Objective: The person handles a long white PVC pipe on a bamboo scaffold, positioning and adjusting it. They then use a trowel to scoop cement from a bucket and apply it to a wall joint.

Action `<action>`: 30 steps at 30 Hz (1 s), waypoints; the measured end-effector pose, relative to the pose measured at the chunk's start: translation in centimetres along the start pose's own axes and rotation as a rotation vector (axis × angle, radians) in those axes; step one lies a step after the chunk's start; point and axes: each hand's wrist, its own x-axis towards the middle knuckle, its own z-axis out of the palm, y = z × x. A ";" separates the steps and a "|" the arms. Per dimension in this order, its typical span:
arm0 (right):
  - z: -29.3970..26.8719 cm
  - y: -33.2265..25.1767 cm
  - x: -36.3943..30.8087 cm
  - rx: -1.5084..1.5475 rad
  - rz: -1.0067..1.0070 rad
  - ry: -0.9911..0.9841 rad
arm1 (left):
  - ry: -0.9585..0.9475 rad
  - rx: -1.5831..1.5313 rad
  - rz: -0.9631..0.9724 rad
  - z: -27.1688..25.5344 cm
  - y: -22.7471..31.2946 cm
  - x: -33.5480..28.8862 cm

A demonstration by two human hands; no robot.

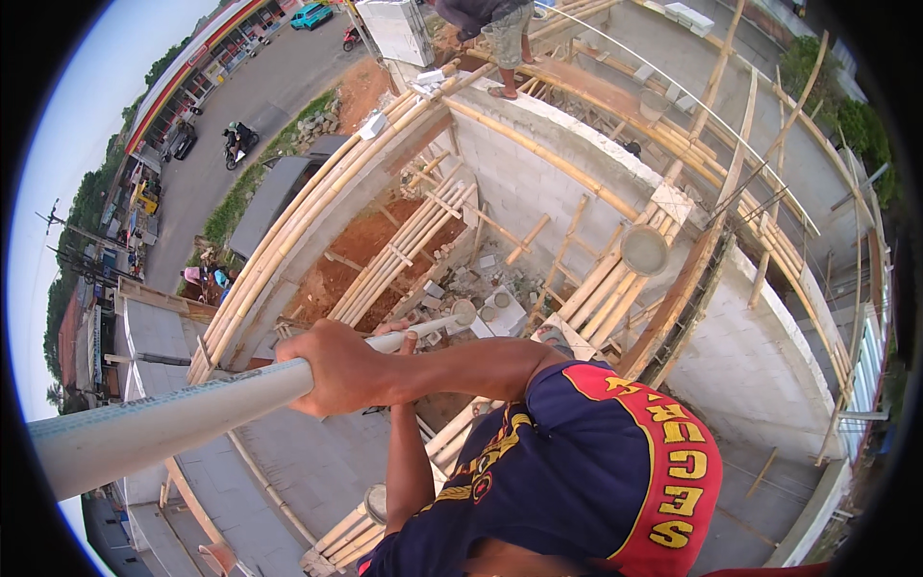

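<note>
A long whitish plastic pipe (192,418) slants across the view, its near part large at the lower left and its narrower far part above the work area below. My right hand (332,365) is closed around the pipe, with the right arm reaching across from the navy and red sleeve. Farther along, my left hand (398,337) is closed on the pipe too; its forearm passes behind my right forearm, and most of its fingers are hidden. The far tip overlaps a round bucket (464,312) below; I cannot tell whether they touch.
Bundled bamboo poles (317,207) line the grey block walls (548,144). A bucket of grey mix (644,250) rests on poles at right. A co-worker's foot (503,92) is on the wall top. Rubble (447,288) lies deep below; a road (279,87) runs beyond.
</note>
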 end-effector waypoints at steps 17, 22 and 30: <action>-2.5 -6.2 9.5 0.177 -0.092 -0.185 | 0.316 0.135 0.102 -0.1 3.5 2.5; -4.1 -0.1 9.0 0.255 -0.270 -0.384 | 0.161 -0.098 -0.241 0.1 6.5 2.5; -7.8 21.7 -11.2 0.376 0.477 -0.429 | 0.174 -0.202 -0.262 0.1 8.1 3.4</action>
